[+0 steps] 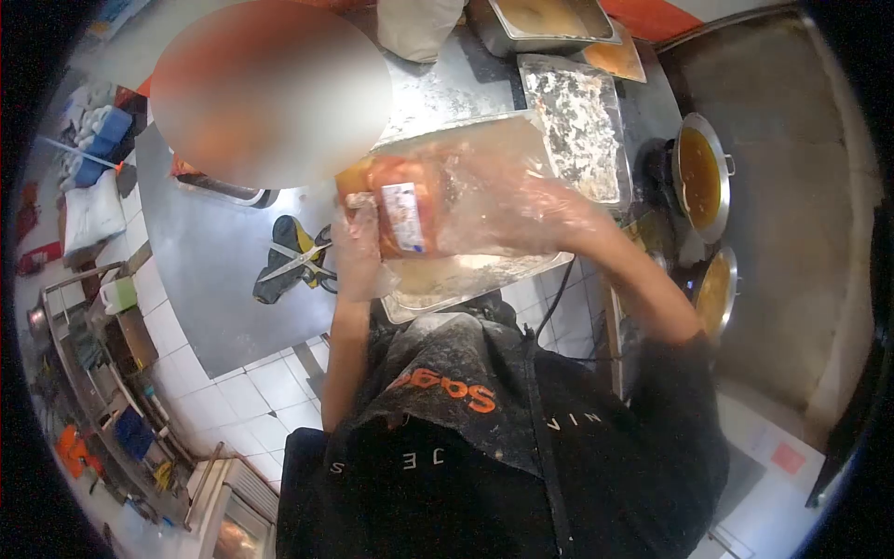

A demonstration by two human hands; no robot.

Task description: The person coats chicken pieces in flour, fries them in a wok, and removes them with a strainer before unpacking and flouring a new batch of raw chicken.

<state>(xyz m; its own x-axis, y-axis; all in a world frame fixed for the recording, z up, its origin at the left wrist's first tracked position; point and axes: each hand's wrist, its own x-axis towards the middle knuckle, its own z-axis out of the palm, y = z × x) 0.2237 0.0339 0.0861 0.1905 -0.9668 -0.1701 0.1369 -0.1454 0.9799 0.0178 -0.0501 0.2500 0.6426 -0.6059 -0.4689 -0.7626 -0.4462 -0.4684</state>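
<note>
A clear plastic package of reddish-orange food (431, 200) with a white label is held above a shallow metal tray (438, 296). My left hand (360, 233), in a clear plastic glove, grips its left side. On the right, my right hand (549, 212), also gloved, is at the loose clear plastic beside the package. Motion blur and shiny film hide the fingers of that hand. Scissors (300, 258) lie on a black and yellow object on the metal table (219, 312), left of my left hand.
A flour-covered tray (579, 130) lies right of the package, with a deep metal container (549, 20) behind it. Two pans of yellowish liquid, one farther back (700, 177) and one nearer (715, 291), stand at the right. A large blurred patch hides the upper left.
</note>
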